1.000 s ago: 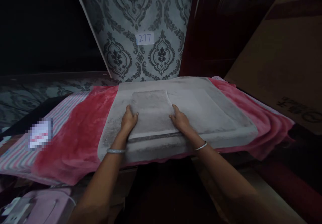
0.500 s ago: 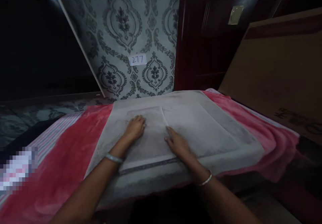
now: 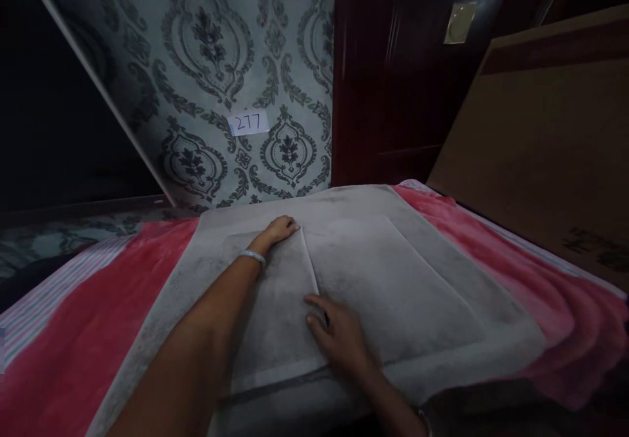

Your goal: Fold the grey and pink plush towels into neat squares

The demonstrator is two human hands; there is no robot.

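Note:
A pale grey cloth (image 3: 275,332) lies folded flat, its raised right edge running away from me across a wider grey sheet (image 3: 344,198). At the far corner of that edge my left hand (image 3: 282,227) has its fingers closed on the cloth; exactly how they grip is hard to see. My right hand (image 3: 341,332) rests at the near part of the same edge, thumb and forefinger apart, the forefinger's tip touching the edge. Its other fingers are mostly hidden under the hand.
Beneath the sheet spreads a red blanket (image 3: 98,312) over a striped cloth (image 3: 63,273). A large cardboard box (image 3: 550,129) stands at the right. Behind are a patterned wall (image 3: 216,83) with a paper label (image 3: 249,122) reading 277, and a dark red door (image 3: 383,83).
My left hand has moved away from me to the far corner of the folded cloth and closed there. My right hand has slid nearer along the edge. The view has shifted slightly.

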